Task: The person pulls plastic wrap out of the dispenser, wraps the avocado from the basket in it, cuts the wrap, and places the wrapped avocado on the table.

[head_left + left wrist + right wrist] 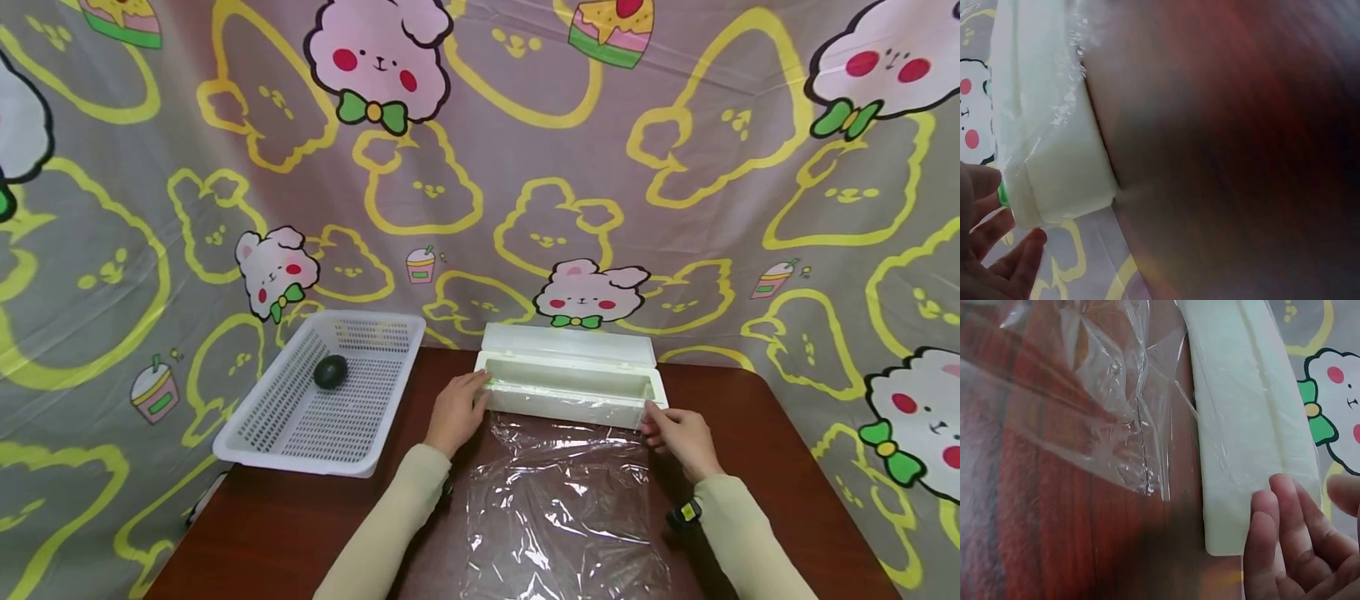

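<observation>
A long white plastic wrap dispenser box [570, 408] lies on the table with its lid [567, 343] raised at the back. Clear plastic wrap [558, 517] spreads from its front toward me, wrinkled and shiny. My left hand [457, 412] touches the box's left end with fairly straight fingers [1029, 250], close to a small green piece [1003, 194]. At the right front corner is my right hand [682, 437]. Its fingertips [1282, 487] rest against the wrap-covered front, and the thumb stands apart from them.
A white perforated basket [300, 462] stands on the left side of the brown table [757, 442], with a dark green avocado-like fruit [330, 372] inside. A patterned cloth [480, 150] hangs right behind the table and along its sides.
</observation>
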Demonstrator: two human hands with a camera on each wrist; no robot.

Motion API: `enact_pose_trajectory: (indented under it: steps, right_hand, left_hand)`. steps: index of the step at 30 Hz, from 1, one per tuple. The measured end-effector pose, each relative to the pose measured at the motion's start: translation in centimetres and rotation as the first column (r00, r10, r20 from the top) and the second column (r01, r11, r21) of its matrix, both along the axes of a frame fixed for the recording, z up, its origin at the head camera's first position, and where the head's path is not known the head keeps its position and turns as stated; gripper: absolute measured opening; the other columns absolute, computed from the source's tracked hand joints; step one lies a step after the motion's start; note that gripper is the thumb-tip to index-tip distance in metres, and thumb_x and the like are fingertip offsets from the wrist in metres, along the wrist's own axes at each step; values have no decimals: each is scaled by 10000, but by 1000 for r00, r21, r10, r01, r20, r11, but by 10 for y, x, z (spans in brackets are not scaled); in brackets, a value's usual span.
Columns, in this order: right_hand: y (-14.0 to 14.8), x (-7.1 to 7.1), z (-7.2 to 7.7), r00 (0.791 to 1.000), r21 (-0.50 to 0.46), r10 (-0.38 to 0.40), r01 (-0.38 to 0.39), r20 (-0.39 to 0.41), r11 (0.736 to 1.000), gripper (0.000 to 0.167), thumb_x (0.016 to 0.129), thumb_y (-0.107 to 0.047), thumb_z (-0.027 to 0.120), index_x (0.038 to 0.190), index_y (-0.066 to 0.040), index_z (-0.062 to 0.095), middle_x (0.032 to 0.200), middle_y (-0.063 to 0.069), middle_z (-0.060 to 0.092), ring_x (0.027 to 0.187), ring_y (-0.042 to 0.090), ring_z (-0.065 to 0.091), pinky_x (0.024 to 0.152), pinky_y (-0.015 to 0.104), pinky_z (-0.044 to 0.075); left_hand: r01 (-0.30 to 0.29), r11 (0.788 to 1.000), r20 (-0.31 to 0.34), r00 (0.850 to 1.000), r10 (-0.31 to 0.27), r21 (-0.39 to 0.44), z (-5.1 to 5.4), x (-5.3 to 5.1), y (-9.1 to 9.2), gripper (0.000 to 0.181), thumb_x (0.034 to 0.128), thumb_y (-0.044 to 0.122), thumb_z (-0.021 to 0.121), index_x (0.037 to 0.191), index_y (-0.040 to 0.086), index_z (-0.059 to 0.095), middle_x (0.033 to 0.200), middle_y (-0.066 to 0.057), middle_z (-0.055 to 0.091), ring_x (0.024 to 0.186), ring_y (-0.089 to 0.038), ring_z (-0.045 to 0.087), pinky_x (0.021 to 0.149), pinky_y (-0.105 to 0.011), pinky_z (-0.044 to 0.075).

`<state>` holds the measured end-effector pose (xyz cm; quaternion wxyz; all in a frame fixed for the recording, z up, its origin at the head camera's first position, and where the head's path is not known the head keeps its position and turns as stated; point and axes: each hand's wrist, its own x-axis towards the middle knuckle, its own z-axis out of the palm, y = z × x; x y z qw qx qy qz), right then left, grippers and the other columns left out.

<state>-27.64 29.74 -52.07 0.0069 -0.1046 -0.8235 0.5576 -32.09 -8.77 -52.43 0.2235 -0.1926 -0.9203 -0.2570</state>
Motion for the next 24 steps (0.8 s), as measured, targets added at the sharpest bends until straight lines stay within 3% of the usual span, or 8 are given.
enact_pose_trajectory:
  steps: [11, 17, 21, 24]
  right_hand:
    - [-3, -1, -2, 1000, 1, -25, 25, -9, 1000, 463, 1030, -325, 657, 1127, 125, 705, 755, -30, 726, 618, 77, 657, 589, 251, 578]
    - [-4, -1, 0, 1000, -34, -19, 19, -8, 999, 453, 1019, -297, 677, 1149, 136, 696, 757, -35, 725, 625, 76, 664, 591, 255, 583]
    - [-4, -1, -1, 1000, -35, -15, 14, -22, 999, 440, 1005, -275, 700, 1163, 136, 696, 768, -30, 728, 634, 79, 668, 601, 256, 588]
    - [-4, -1, -2, 1000, -24, -6, 5, -25, 1000, 447, 1001, -277, 708, 1174, 135, 691, 774, -23, 725, 635, 80, 668, 606, 257, 589]
  left_hand:
    - [-37, 997, 11, 999, 36, 65, -3, -3, -3, 319, 1010, 155, 675, 1296, 13, 692, 1295, -130, 699, 1087, -298, 722, 935, -458, 582]
    - [-95, 989, 44, 995, 90, 117, -2, -6, 1, 325, 996, 247, 710, 1246, 39, 703, 1205, -135, 691, 954, -307, 717, 835, -471, 590]
    - [-165, 956, 131, 982, 136, 242, -2, -10, 5, 384, 952, 280, 768, 1233, 52, 638, 1108, -142, 661, 830, -267, 673, 747, -465, 553]
    - [-250, 913, 235, 955, 179, 322, -3, -10, 5, 355, 929, 296, 787, 1098, 39, 610, 961, -106, 682, 765, -242, 665, 710, -447, 538]
